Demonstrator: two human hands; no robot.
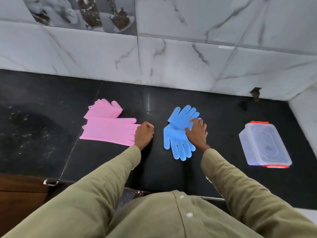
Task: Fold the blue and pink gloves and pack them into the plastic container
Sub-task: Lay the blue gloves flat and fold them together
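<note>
Right hand (197,133) lies flat-fingered on the crossed blue gloves (180,134), mid-desk (154,169). Left hand (143,133), fingers curled, meets the pink glove's (109,133) fingertips; its grip cannot be told. Advice: align the blue pair before folding. Lidded container (264,143) sits right.

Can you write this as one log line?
left hand: fist by pink gloves | right hand: on blue gloves | container: lidded

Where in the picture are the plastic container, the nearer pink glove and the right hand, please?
plastic container (264,143): head view, on the middle of its clear lid.
nearer pink glove (108,131): head view, on its flat palm area.
right hand (197,131): head view, on the back of the hand resting on the blue gloves.
</note>
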